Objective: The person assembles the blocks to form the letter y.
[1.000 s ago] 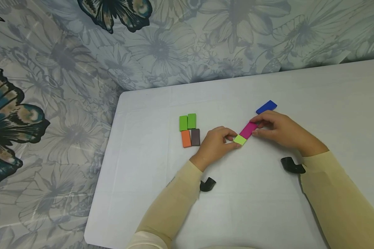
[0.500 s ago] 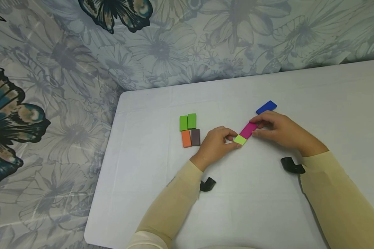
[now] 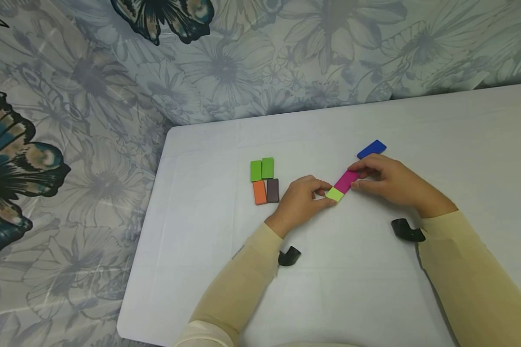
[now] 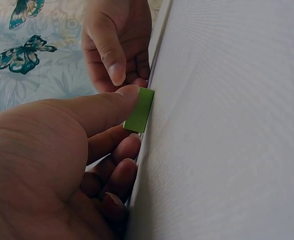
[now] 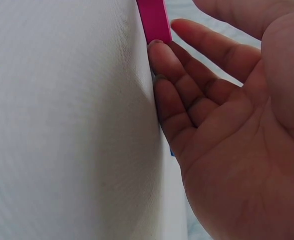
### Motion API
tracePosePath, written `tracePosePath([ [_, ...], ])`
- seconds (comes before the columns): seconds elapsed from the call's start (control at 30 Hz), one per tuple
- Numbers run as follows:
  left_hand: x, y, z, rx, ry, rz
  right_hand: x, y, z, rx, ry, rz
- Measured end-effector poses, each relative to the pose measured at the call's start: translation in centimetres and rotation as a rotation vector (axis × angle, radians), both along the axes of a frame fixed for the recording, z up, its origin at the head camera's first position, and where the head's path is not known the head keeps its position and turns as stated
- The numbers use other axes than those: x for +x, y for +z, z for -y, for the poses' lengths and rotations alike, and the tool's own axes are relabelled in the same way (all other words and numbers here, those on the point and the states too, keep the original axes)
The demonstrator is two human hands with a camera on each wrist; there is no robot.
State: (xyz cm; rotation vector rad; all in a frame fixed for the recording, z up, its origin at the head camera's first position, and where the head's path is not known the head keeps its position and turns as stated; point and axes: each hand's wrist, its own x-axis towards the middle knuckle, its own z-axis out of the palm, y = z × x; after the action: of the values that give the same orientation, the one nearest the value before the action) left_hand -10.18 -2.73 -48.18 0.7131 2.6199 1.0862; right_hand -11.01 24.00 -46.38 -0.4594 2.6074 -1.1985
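Observation:
My left hand (image 3: 299,200) pinches a lime green block (image 3: 335,194) between thumb and fingers. In the left wrist view the thumb lies on one edge of that green block (image 4: 140,111). End to end with it, and touching, is a magenta block (image 3: 345,182) on the table. My right hand (image 3: 388,183) holds the magenta block at its far end, thumb on one side and fingers on the other. The right wrist view shows only part of the magenta block (image 5: 155,20), with fingertips against it. Just beyond the right hand lies a blue block (image 3: 371,149), partly covered by the fingers.
On the white table (image 3: 199,231), left of the hands, two green blocks (image 3: 267,168) lie side by side. Nearer are an orange block (image 3: 259,193) and a dark brown block (image 3: 272,191). Floral fabric (image 3: 226,67) with butterflies hangs behind the table and to its left.

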Motion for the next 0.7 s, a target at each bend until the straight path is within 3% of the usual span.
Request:
tracePosePath([
  [0.7,-0.03,0.03,-0.09,-0.01,-0.004,0.013,0.04,-0.09,-0.16,-0.011,0.001,0.003],
])
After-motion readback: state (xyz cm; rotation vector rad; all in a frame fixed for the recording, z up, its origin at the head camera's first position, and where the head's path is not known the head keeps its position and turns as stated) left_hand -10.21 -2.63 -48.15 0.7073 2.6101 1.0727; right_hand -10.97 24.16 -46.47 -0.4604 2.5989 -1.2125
